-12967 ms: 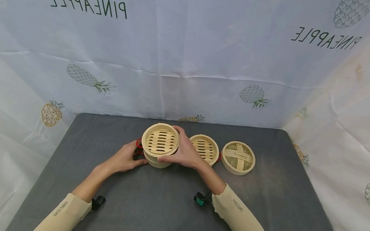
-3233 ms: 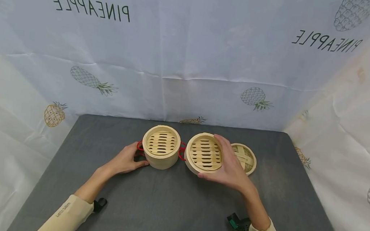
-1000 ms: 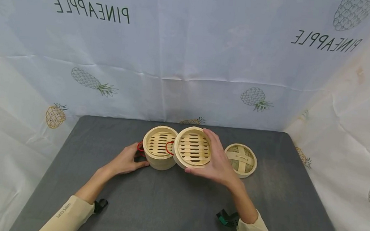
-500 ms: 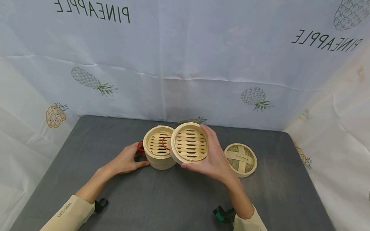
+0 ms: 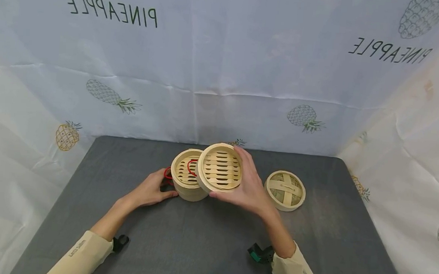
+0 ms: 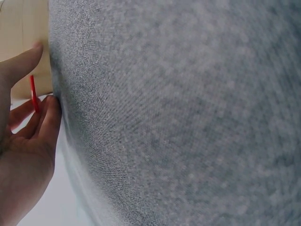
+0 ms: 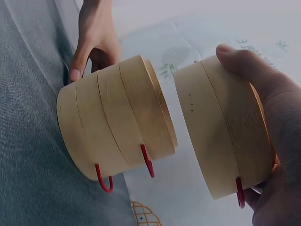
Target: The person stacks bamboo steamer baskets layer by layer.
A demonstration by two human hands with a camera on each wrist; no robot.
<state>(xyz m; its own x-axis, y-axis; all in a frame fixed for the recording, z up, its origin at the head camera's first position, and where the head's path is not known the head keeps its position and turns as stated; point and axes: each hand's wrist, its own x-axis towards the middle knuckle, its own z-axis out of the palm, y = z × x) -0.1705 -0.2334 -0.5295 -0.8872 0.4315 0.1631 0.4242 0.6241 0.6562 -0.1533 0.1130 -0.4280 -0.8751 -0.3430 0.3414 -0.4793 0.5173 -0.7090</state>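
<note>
Two stacked bamboo steamer baskets (image 5: 189, 193) stand on the dark table, with red loop handles on their sides. My left hand (image 5: 151, 190) holds this stack at its left side; in the left wrist view the thumb lies on the bamboo wall (image 6: 28, 33) and the fingers are by a red loop (image 6: 33, 94). My right hand (image 5: 248, 191) grips another steamer basket (image 5: 222, 169) by its rim and wall, thumb in front. This basket is tilted, above and to the right of the stack. A gap separates the two in the right wrist view.
A round woven bamboo lid (image 5: 285, 191) lies on the table (image 5: 203, 247) to the right. Behind the table's far edge hangs a pale cloth (image 5: 241, 61) printed with pineapples, and it continues along both sides.
Over the last second the right hand has carried its basket left and slightly up, so that it overlaps the stack in the head view. The left hand stays at the stack.
</note>
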